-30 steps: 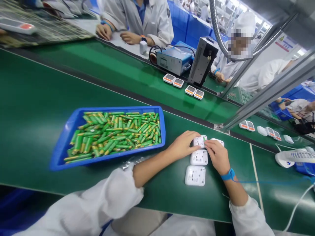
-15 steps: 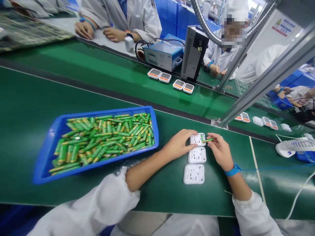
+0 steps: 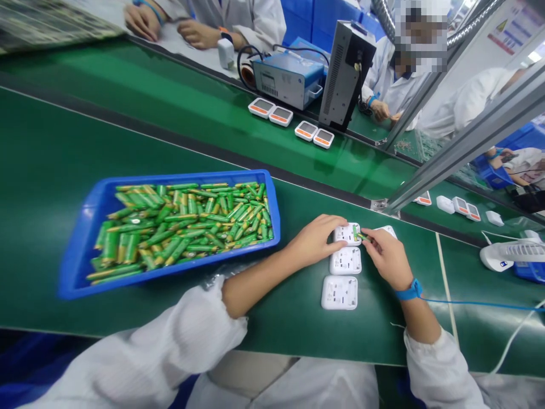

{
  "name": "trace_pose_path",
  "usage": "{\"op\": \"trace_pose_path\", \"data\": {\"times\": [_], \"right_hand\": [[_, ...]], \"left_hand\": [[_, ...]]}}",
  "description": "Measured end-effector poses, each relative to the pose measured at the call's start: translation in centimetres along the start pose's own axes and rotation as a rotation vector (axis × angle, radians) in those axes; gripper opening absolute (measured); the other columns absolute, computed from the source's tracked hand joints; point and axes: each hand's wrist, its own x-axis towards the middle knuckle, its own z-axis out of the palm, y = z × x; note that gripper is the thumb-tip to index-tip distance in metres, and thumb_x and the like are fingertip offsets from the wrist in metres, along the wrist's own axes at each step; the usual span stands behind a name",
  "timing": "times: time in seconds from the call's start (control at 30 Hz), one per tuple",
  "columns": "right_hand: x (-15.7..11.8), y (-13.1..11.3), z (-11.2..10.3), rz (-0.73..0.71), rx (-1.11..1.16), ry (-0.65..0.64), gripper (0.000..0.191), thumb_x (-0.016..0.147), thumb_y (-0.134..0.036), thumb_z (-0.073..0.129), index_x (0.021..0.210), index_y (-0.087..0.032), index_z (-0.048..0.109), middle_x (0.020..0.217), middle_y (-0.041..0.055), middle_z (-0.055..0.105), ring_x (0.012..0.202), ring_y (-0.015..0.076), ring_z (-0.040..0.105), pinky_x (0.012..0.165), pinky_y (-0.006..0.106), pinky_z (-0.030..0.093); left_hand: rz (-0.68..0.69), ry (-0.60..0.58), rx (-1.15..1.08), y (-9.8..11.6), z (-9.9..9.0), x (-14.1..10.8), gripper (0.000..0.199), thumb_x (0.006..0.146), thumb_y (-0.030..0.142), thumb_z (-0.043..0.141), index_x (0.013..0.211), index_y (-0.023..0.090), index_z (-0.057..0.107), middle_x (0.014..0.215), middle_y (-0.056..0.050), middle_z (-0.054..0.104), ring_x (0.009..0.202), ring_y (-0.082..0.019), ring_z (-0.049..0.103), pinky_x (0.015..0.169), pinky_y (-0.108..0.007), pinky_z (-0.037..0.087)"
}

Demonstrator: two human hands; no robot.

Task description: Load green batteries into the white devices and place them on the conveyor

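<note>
My left hand holds the farthest of three white plastic device housings by its left side, thumb and fingers at its edges. One green battery lies in the right part of that housing. Pinched in the fingertips of my right hand is another green-and-gold battery, at the housing's right edge. Fingers partly cover it. The middle housing and the nearest housing lie in a column toward me, backs up. Another white device shows partly behind my right hand.
A blue bin full of green batteries stands at left. Beyond the dark ledge, several white-and-orange display devices lie near a blue instrument box. A metal post rises at right. A blue wrist cord trails right. Co-workers sit opposite.
The camera view has shifted slightly. My right hand has turned and brought its battery closer to the farthest housing. A white device now shows behind that hand. My left hand keeps its hold.
</note>
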Motion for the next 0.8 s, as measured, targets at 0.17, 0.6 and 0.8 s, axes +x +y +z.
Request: {"op": "trace_pose_path", "data": {"times": [0.17,0.6,0.8], "right_hand": [[0.0,-0.5,-0.3,-0.017,-0.035,-0.032,0.029,0.104,-0.024,0.059,0.124,-0.024,0.079,0.095,0.0064,0.076,0.085,0.0243,0.070,0.081,0.037,0.057],[1.9,-1.2,1.9,0.109,0.170,0.212,0.018,0.107,-0.040,0.067,0.108,-0.026,0.078,0.104,0.0067,0.083,0.093,0.0246,0.080,0.086,0.038,0.066],[1.8,-0.6,1.1,-0.036,0.024,0.064,0.032,0.110,-0.024,0.054,0.130,-0.024,0.078,0.120,0.0106,0.080,0.109,0.0275,0.077,0.098,0.043,0.065]], "left_hand": [[0.002,0.000,0.000,0.1,-0.1,0.1,0.039,0.100,0.032,0.078,0.136,0.022,0.069,0.145,-0.010,0.074,0.136,-0.031,0.067,0.120,-0.051,0.052],[-0.008,0.006,-0.011,-0.1,0.1,0.2,0.037,0.099,0.034,0.080,0.133,0.025,0.071,0.142,-0.008,0.074,0.133,-0.031,0.067,0.119,-0.051,0.053],[-0.023,0.019,-0.001,0.0,0.2,0.1,0.036,0.100,0.033,0.081,0.133,0.023,0.072,0.141,-0.008,0.075,0.133,-0.030,0.068,0.119,-0.049,0.053]]}}
